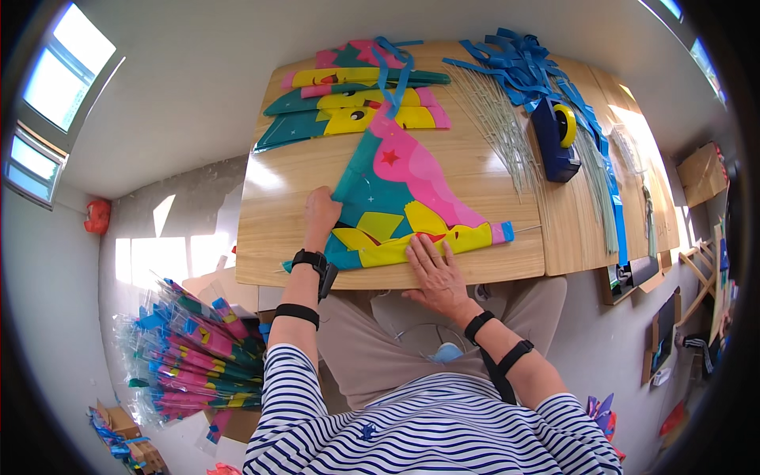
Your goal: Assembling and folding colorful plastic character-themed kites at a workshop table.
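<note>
A folded fabric kite [368,186] in teal, pink and yellow lies on the wooden table in front of me, its pointed end away from me. A thin rod [529,228] sticks out past the blue-tipped right end of its near edge. My left hand [322,215] is at the kite's left edge, fingers curled in against the fabric; the fingertips are partly hidden. Flat on the yellow strip along the near edge lies my right hand [435,273], fingers stretched and touching the cloth.
More folded kites [356,107] are stacked at the far left. Blue ribbons [514,63], thin clear rods [495,119] and a dark blue tape dispenser [552,138] with yellow tape lie on the right. Many plastic-wrapped kites [206,348] stand beside the table at lower left.
</note>
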Tool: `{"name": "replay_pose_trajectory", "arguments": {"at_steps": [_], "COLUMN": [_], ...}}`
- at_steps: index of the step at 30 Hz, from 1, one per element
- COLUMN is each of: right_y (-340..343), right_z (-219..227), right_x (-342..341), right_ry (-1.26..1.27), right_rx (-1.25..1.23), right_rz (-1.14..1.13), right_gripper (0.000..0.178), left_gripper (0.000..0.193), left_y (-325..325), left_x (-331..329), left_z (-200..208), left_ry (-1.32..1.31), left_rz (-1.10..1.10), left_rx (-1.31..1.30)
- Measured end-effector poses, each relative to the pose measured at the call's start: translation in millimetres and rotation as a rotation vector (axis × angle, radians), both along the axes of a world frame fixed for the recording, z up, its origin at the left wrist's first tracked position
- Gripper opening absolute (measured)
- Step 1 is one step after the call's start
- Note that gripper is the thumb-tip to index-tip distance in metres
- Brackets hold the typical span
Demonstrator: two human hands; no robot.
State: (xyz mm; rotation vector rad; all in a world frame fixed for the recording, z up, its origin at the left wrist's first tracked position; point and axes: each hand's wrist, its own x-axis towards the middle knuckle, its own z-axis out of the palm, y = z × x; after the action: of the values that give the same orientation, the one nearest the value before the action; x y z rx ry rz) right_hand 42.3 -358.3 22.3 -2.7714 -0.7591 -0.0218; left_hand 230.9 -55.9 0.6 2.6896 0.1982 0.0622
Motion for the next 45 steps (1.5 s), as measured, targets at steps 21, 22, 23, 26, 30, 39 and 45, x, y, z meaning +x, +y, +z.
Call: {"name": "replay_pose_trajectory", "arguments": {"at_steps": [21,22,23,26,30,39,45], "right_y": [-1,-1,-2,-2,-1,0,-3], "right_z": [2,2,1,-3,-1,-4,-1], "right_x": [0,-1,-1,-1,-1,-1,-1], "right_ry": [-0.010,-0.008,-0.005,-0.004,-0.013,-0.020,0.004], "right_rx": [-0.017,-0.013,-0.008,-0.004,-0.027,0.021,0.042], "right_rz": [-0.005,-0.007,-0.010,-0.013,-0.009,-0.002,-0.020], "right_gripper": [0.103,0.103,0.103,0.103,0.103,0.106,0.104], "left_gripper": [0.028,0.027,0.027,0.025,0.024,0.025,0.035], "left_y": [-29,-30,-30,-33,-39,-31,-11], "left_x": [0,-2,-4,-5,-2,5,10], "left_z": [6,8,11,19,12,-5,21], "left_ry": [0.078,0.061,0.058,0.046,0.024,-0.056,0.083], "left_rz": [0.152,0.153,0.158,0.155,0.163,0.079,-0.038], "left_rx": [0.065,0.040,0.021,-0.018,0.038,0.058,-0.512]}}
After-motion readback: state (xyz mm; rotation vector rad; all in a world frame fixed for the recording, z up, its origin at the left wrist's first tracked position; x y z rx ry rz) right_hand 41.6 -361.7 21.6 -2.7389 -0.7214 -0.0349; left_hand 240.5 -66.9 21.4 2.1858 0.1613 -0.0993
